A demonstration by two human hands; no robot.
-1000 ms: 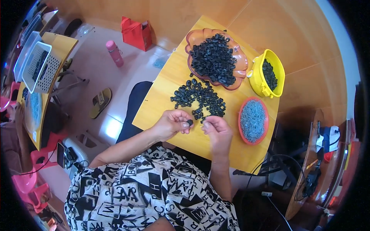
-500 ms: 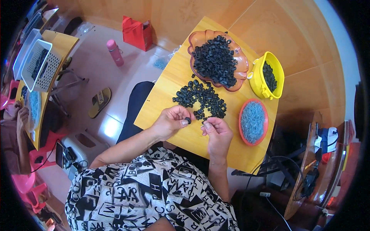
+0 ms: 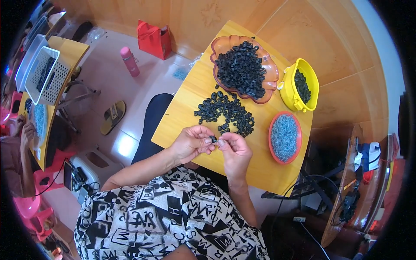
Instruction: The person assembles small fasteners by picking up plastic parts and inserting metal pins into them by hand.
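Small black part (image 3: 213, 139) above the table (image 3: 265, 174), near its front edge
The left hand (image 3: 190, 142) pinches it; the right hand (image 3: 236, 155) meets it, grip unclear. Bare tabletop stretches right to the red dish (image 3: 283, 162).

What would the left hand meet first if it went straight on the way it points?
Most likely the right hand: it lies just ahead of the small black piece pinched by the left hand. Whether they already touch is unclear.
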